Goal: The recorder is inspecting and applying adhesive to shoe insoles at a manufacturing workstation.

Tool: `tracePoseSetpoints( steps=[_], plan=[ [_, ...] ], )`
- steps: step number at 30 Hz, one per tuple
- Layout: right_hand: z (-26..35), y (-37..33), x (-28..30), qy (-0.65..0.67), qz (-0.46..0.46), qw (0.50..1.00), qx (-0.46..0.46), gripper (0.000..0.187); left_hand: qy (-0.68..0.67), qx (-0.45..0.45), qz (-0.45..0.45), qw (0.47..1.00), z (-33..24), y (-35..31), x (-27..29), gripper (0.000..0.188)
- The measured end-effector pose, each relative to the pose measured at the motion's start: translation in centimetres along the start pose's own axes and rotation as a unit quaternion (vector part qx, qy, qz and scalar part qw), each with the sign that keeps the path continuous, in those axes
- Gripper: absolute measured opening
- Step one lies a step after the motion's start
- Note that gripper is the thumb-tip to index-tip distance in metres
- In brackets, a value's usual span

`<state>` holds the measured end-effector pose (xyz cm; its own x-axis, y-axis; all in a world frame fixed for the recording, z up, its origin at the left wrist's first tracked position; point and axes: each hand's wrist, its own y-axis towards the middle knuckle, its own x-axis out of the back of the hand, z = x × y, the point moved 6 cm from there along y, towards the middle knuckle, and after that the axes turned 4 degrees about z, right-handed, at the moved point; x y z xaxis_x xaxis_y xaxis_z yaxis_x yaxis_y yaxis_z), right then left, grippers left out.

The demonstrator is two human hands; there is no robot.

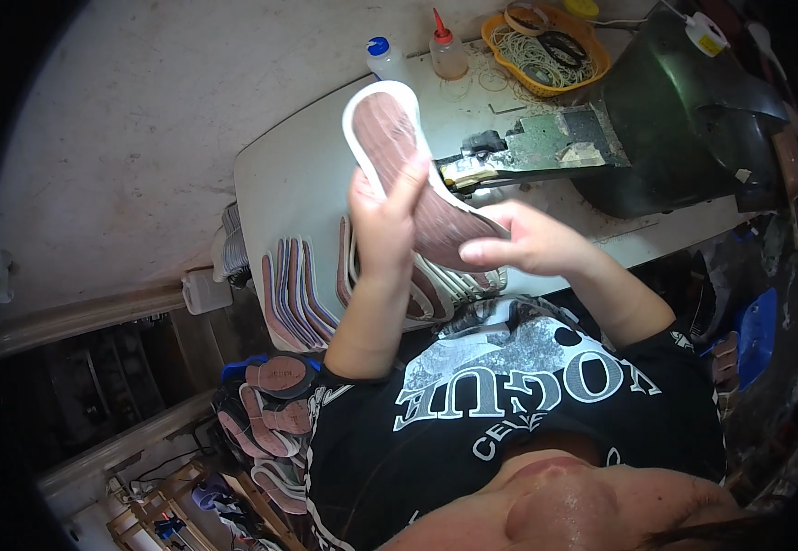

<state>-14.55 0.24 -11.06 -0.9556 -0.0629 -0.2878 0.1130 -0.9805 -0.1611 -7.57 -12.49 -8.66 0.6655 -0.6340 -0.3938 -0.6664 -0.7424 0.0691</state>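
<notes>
A shoe sole [385, 124] with a brownish-pink face and a white rim is held up in front of the machine, slanting from upper left to lower right. My left hand [380, 216] grips its left edge near the middle, thumb lying across the face. At the lower right end my right hand [532, 241] grasps the sole, its thumb pressed on the face and its fingers mostly hidden behind. Just beyond the sole is the narrow arm of a green sewing machine [536, 151]. Whether the sole touches it I cannot tell.
Several similar soles [293, 294] stand in rows at the near left of the white table [279, 165]. More soles [275, 404] are piled low on the left. At the back are a blue-capped bottle [385, 60], a red-tipped bottle [447, 50] and a yellow basket [559, 90] of cord.
</notes>
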Motion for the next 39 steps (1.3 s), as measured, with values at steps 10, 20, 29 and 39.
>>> tracePoseSetpoints(
  steps=[10, 20, 29, 39],
  plan=[
    [-4.8, -1.7, 0.6, 0.130, -0.117, 0.984, 0.023, 0.027, 0.402, 0.012, 0.072, 0.913, 4.4, 5.3, 1.6, 0.037],
    [-4.7, -2.5, 0.6, 0.183, -0.153, 0.971, -0.008, 0.026, 0.467, 0.046, 0.038, 0.882, 5.3, 6.2, 0.7, 0.044],
    [-4.4, -0.8, -0.5, 0.235, -0.209, 0.949, 0.022, 0.031, 0.385, 0.233, 0.052, 0.891, 9.2, 8.8, 4.1, 0.061],
    [-3.1, 1.6, 0.4, 0.254, -0.224, 0.939, 0.055, 0.033, 0.458, -0.030, 0.383, 0.802, 2.6, 11.0, -1.0, 0.056]
  ],
)
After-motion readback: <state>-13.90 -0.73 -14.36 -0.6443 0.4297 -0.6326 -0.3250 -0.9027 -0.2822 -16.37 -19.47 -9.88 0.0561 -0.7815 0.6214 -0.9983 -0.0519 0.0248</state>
